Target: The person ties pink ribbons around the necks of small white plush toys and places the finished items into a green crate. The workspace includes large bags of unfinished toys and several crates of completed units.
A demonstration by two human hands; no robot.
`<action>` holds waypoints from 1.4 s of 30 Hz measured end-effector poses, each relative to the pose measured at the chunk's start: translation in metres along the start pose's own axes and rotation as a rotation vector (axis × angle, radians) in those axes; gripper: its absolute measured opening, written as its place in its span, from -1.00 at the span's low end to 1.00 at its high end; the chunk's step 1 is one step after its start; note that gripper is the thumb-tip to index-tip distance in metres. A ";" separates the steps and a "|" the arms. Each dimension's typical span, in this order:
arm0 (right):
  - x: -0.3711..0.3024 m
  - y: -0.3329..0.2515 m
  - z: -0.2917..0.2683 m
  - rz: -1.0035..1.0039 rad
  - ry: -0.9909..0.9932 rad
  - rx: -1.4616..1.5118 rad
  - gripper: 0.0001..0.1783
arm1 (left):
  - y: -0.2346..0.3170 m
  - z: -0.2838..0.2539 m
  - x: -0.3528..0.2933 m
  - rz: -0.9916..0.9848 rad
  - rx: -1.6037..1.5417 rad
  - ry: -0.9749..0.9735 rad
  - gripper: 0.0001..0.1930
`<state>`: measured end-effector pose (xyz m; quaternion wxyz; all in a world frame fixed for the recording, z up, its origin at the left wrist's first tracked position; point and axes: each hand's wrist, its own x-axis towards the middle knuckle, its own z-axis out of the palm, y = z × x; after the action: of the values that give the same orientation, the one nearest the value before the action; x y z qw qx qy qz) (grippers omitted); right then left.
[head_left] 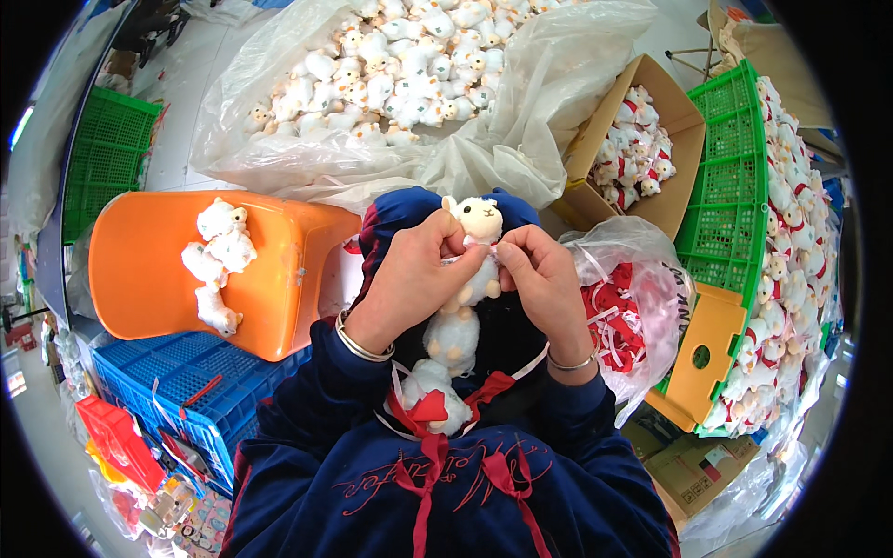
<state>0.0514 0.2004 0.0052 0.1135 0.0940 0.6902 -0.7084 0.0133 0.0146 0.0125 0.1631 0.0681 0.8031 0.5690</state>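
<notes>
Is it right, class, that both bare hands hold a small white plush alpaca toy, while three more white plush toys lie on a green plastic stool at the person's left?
Not quite. The stool is orange plastic, not green, as the head view shows. The rest stands: the left hand and right hand hold the white plush alpaca toy, and three more plush toys lie on that stool.

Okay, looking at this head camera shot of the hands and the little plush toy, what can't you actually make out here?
- Head view: what sits at the plush toy's neck, covered by the left hand and right hand; both hands' grip hides it.
- Toy's body: mostly behind the fingers.
- Bottom of the clear plastic bag of plush toys: hidden by folds.
- Green crate: its contents past the wall are warped at the fisheye rim.
</notes>
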 end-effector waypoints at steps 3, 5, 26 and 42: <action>0.002 0.000 0.003 -0.094 0.072 -0.141 -0.82 | -0.001 -0.001 0.001 0.009 0.012 -0.019 -0.72; 0.005 -0.001 0.001 -0.100 0.107 -0.266 -0.80 | -0.001 -0.003 0.000 -0.002 0.026 -0.035 -0.73; 0.002 0.000 -0.003 -0.134 0.046 -0.156 -0.81 | -0.003 -0.010 -0.009 -0.017 -0.201 -0.129 -0.88; 0.011 -0.009 -0.004 -0.011 0.029 -0.066 -0.79 | 0.006 0.001 0.000 -0.036 0.132 0.020 -0.63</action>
<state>0.0387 0.2041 0.0103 0.1025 0.0967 0.7154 -0.6844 0.0131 0.0173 0.0175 0.1604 0.0588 0.8416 0.5124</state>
